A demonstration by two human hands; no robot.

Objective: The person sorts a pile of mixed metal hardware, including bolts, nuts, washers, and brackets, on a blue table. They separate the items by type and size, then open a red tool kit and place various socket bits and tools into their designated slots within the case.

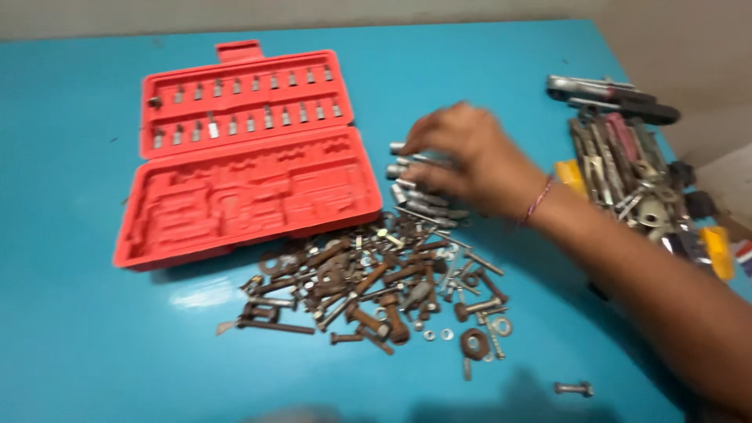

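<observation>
Open red tool case (243,168), lid holding two rows of bits, lower tray bare, on blue table (78,329). Heap of rusty bolts, nuts and washers (376,286) just right of the case's front. Right hand (462,157), motion-blurred, fingers bent over row of metal sockets (419,192), grip unclear; assorted hand tools (634,164) far right.

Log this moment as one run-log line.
right hand | fingers on row of sockets | beside open red tool case | above rusty bolt pile | left hand unseen
</observation>
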